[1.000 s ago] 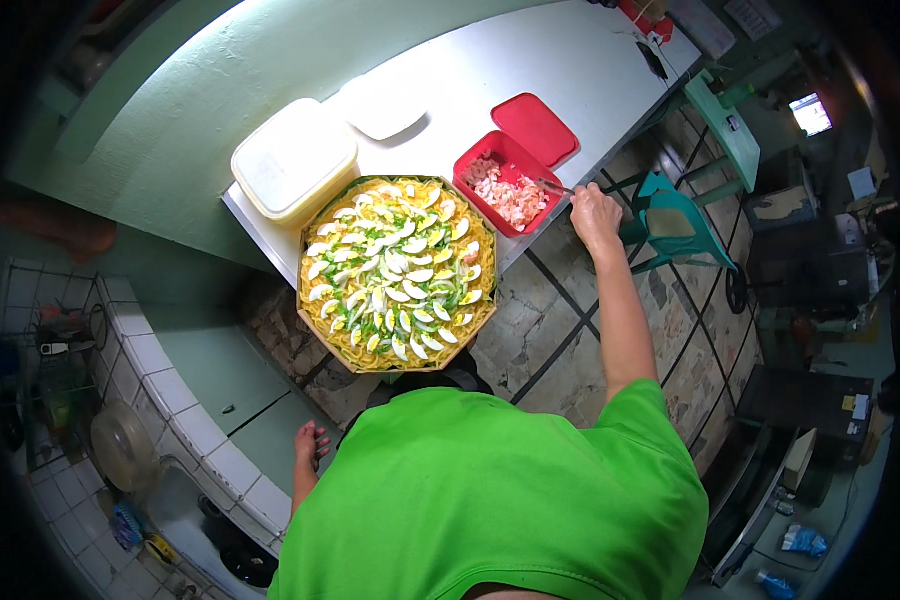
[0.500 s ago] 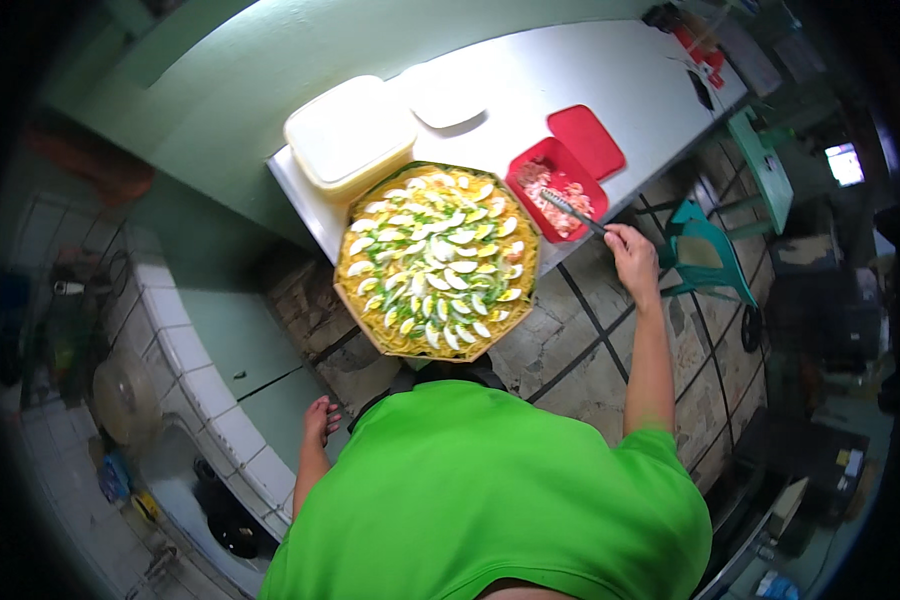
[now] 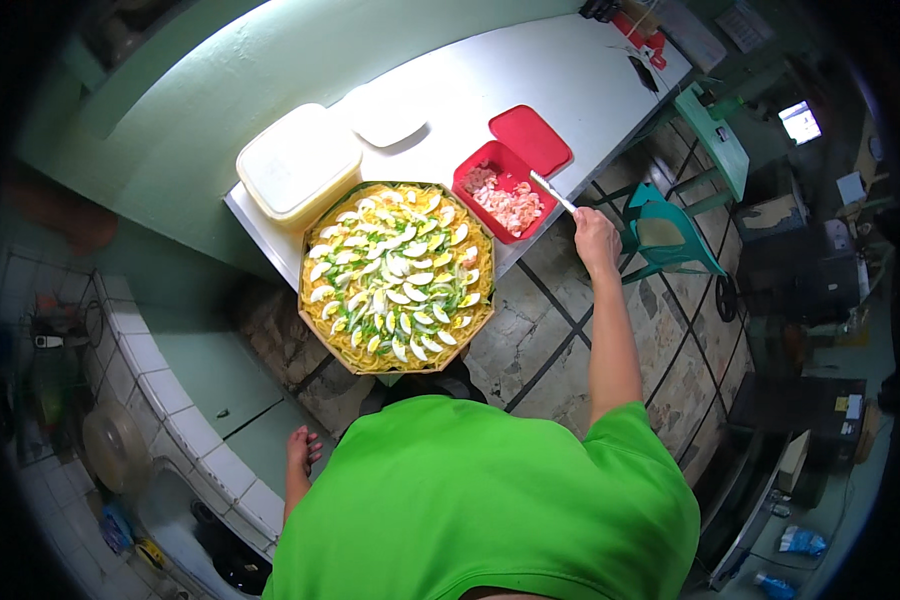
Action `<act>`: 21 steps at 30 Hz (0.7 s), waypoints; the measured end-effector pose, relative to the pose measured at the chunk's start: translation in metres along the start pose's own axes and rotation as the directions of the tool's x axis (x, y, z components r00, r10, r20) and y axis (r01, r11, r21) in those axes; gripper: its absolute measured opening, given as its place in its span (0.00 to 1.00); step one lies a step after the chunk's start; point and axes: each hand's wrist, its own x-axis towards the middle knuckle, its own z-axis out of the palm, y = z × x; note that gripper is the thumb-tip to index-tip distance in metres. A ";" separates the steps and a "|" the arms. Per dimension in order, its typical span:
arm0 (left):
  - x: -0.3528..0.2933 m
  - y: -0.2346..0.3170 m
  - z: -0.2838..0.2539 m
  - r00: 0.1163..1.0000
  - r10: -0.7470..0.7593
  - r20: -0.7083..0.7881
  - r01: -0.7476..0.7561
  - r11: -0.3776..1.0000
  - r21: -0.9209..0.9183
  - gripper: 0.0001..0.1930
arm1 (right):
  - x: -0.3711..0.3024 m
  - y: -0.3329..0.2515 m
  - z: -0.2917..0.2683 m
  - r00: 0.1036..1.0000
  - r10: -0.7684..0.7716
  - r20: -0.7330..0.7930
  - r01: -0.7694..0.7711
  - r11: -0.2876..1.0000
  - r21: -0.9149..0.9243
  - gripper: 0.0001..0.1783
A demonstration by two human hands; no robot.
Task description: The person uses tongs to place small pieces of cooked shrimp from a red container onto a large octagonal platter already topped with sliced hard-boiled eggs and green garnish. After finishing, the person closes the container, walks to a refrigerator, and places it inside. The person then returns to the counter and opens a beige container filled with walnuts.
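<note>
My right hand [image 3: 597, 240] is closed around the handle end of slim metal tongs [image 3: 553, 192], stretched out toward the table. The tongs' other end points at the right rim of a red plastic container [image 3: 480, 158], which holds small pinkish pieces that look like shrimp [image 3: 515, 209]. An octagonal tray [image 3: 307, 312] of yellow noodles, topped with egg wedges and chopped greens [image 3: 398, 268], lies in front of my body, overlapping the table's near edge in view. My left hand [image 3: 303, 449] hangs low at my left side, holding nothing, its fingers loosely curled and apart.
A large lidded tub [image 3: 300, 160] and a white lid or dish [image 3: 390, 115] stand on the white table [image 3: 470, 75]. A red lid [image 3: 532, 140] lies beside the red container. A green chair [image 3: 670, 235] is at right, a tiled counter with a sink [image 3: 185, 410] at left.
The tongs have lifted from over the pinkish pieces to the container's right rim and turned in my right hand. The whole view has shifted, so the table and tray appear further left.
</note>
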 end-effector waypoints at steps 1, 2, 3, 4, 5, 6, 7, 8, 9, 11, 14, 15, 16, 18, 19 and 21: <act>-0.002 0.001 0.000 1.000 0.015 0.013 -0.015 1.000 0.004 0.20 | 0.005 0.006 0.002 0.998 0.019 0.061 -0.013 0.995 -0.096 0.14; -0.004 0.001 0.001 1.000 0.013 0.002 -0.013 1.000 0.006 0.20 | 0.009 0.011 0.007 0.999 -0.034 0.018 0.036 0.993 -0.109 0.14; -0.005 0.001 0.001 1.000 0.010 -0.009 -0.010 1.000 0.006 0.20 | 0.013 0.014 0.013 0.997 -0.080 0.004 0.080 0.987 -0.139 0.13; -0.006 0.001 0.002 1.000 0.014 -0.010 -0.014 1.000 -0.008 0.19 | 0.016 0.015 0.021 0.992 -0.127 -0.008 0.124 0.978 -0.169 0.13; -0.006 0.001 0.004 1.000 0.016 -0.013 -0.016 1.000 -0.023 0.19 | 0.020 0.016 0.029 0.984 -0.177 -0.017 0.170 0.965 -0.198 0.13; -0.006 0.001 0.007 1.000 0.016 -0.017 -0.016 0.999 -0.041 0.19 | 0.024 0.016 0.038 0.968 -0.248 -0.023 0.232 0.931 -0.281 0.11; -0.006 0.001 0.010 0.999 0.003 -0.033 -0.005 0.998 -0.056 0.19 | 0.028 0.015 0.045 0.947 -0.318 -0.031 0.288 0.891 -0.350 0.10; -0.007 0.000 0.016 0.999 -0.012 -0.049 0.008 0.997 -0.075 0.19 | 0.031 0.013 0.051 0.928 -0.373 -0.020 0.330 0.845 -0.421 0.09; -0.010 -0.001 0.022 0.995 -0.050 -0.084 0.043 0.996 -0.083 0.19 | 0.033 0.012 0.056 0.915 -0.402 0.014 0.356 0.792 -0.495 0.08; -0.017 -0.004 0.038 0.998 0.020 -0.063 -0.026 0.995 -0.100 0.18 | 0.036 0.011 0.059 0.913 -0.407 0.001 0.368 0.824 -0.430 0.08; -0.032 -0.007 0.071 0.998 0.033 -0.062 -0.036 0.998 -0.055 0.17 | 0.037 0.019 0.055 0.937 -0.350 0.012 0.338 0.893 -0.296 0.09; -0.036 -0.007 0.082 0.997 0.024 -0.069 -0.026 0.999 -0.031 0.17 | 0.037 0.023 0.053 0.941 -0.338 0.021 0.331 0.905 -0.267 0.11; -0.041 -0.007 0.095 0.998 0.017 -0.064 -0.021 0.998 -0.063 0.17 | 0.039 0.028 0.052 0.942 -0.335 0.017 0.329 0.913 -0.241 0.12; -0.050 -0.009 0.121 0.998 -0.010 -0.068 0.002 0.993 -0.118 0.17 | 0.045 0.033 0.054 0.939 -0.342 0.037 0.342 0.919 -0.197 0.13; -0.055 -0.010 0.132 0.998 -0.011 -0.067 0.005 0.996 -0.091 0.17 | 0.048 0.035 0.055 0.936 -0.351 0.035 0.352 0.919 -0.177 0.13; -0.063 -0.012 0.152 0.998 -0.006 -0.069 0.002 0.998 -0.055 0.17 | 0.058 0.039 0.056 0.931 -0.360 0.058 0.365 0.923 -0.122 0.13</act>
